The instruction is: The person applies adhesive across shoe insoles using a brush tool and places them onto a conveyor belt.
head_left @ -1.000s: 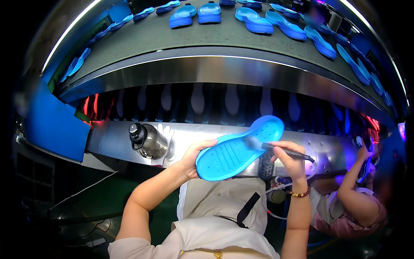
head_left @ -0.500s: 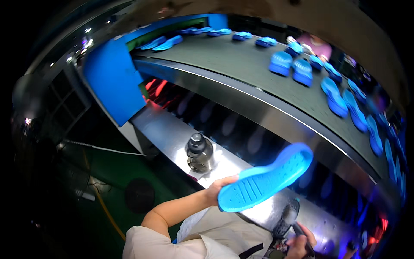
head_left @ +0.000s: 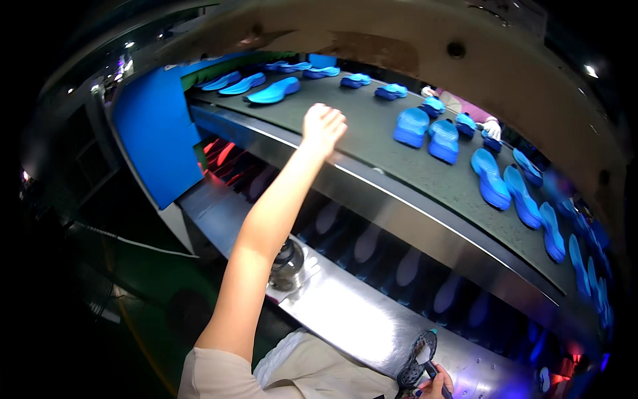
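Note:
My left hand (head_left: pixel 324 130) reaches over the dark belt, its fingers curled in with nothing visible in them. Just beyond it, to the left, a bright blue shoe sole (head_left: pixel 274 91) lies on the belt (head_left: pixel 359 133). At the lower right, my right hand (head_left: pixel 437 384) grips the dark handle of a brush (head_left: pixel 428 369). Its pale head touches a dark oblong piece with a teal tip (head_left: pixel 411 366), whose kind I cannot tell. Part of my right hand is cut off by the lower edge.
Several blue soles (head_left: pixel 490 179) line the belt. Across it, a person's white-gloved hand (head_left: pixel 492 128) touches a sole. Below runs a metal shelf (head_left: pixel 339 316) with a dark-topped clear bottle (head_left: pixel 287 269), partly behind my left forearm. A blue panel (head_left: pixel 153 133) stands at left.
My left hand has moved up and away from me to the belt and let go of the blue sole, which now lies there. My right hand still holds the brush, lower in view.

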`<state>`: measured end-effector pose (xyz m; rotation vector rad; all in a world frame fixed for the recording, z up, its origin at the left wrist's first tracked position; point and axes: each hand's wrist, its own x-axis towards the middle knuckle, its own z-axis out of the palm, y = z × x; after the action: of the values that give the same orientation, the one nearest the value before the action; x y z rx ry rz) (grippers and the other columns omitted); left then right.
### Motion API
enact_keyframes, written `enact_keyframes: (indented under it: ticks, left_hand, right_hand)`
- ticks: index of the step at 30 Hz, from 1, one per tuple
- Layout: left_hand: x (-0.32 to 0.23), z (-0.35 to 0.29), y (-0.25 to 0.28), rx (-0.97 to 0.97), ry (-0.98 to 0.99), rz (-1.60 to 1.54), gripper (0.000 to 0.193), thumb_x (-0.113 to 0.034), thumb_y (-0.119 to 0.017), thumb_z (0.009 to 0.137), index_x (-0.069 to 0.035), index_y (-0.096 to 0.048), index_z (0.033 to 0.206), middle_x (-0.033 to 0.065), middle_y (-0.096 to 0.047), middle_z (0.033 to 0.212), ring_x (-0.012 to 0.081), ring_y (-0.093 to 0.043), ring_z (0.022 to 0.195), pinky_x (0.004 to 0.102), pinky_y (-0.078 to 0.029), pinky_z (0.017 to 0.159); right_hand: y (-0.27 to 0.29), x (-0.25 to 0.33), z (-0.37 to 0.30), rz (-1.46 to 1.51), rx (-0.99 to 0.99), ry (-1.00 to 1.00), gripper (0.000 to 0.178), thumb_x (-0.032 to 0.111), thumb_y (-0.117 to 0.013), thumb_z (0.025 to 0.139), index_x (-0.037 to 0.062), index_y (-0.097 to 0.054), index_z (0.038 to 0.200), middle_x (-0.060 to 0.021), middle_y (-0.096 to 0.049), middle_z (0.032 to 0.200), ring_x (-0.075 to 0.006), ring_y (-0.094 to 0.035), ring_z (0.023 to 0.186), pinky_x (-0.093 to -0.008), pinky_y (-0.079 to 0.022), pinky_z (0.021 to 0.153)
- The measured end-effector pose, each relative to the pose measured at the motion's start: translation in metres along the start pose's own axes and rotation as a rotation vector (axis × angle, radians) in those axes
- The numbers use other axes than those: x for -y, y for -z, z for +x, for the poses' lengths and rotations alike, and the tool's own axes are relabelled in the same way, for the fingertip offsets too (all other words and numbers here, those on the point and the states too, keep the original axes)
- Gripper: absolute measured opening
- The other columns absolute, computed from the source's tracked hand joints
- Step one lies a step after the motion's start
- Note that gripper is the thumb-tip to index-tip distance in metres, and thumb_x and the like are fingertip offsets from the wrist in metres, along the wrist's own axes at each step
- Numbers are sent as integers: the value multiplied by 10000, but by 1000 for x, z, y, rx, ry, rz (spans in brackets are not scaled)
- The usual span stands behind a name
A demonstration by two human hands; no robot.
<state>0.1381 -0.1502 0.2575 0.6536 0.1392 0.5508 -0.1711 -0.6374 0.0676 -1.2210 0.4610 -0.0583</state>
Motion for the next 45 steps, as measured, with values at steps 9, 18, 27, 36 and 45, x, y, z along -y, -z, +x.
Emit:
enact_keyframes:
  ticks: [9, 18, 27, 36, 45]
  left_hand:
    - [114, -21, -116, 466, -508, 1950, 828, -709, -509, 719, -308, -311, 1416, 226, -291, 1438, 417, -196, 1357, 661, -41, 1047]
    - [149, -13, -161, 820, -244, 2062, 637, -274, -637, 667, -218, -509, 1288, 113, -504, 1314, 320, -430, 1245, 618, -249, 1014]
    - [232, -106, -224, 1147, -372, 1869, 474, -189, -602, 695, -229, -607, 1168, 107, -598, 1188, 317, -516, 1156, 640, -298, 931]
    - [202, -156, -203, 1126, -725, 1861, 379, -409, -663, 766, -41, -661, 860, 187, -638, 990, 346, -599, 933, 420, -472, 820]
    - [137, -256, -39, 493, 203, 101, 370, -117, -584, 830, -35, -447, 1164, 108, -528, 1105, 170, -518, 1014, 305, -418, 901]
  right_hand:
    - [0, -1, 2, -112, -84, 87, 254, 293, -639, 862, 99, -626, 699, 3, -564, 575, -51, -418, 392, -176, -284, 361]
    - [60, -27, 16, -54, -40, 39, 174, 188, -610, 883, 23, -631, 933, -60, -608, 603, -125, -549, 470, -230, -403, 402]
    - [80, -19, 9, 41, -23, 38, 226, 224, -595, 894, 25, -610, 998, -85, -625, 614, -140, -562, 459, -247, -420, 372]
    - [53, -4, 12, 170, 69, 262, 397, -23, -631, 790, -93, -524, 1166, -187, -602, 1099, -162, -632, 802, -210, -516, 672]
    - [64, 3, 10, 256, 72, 195, 339, 118, -583, 866, -9, -534, 1176, -165, -616, 1035, -164, -588, 918, -271, -449, 811]
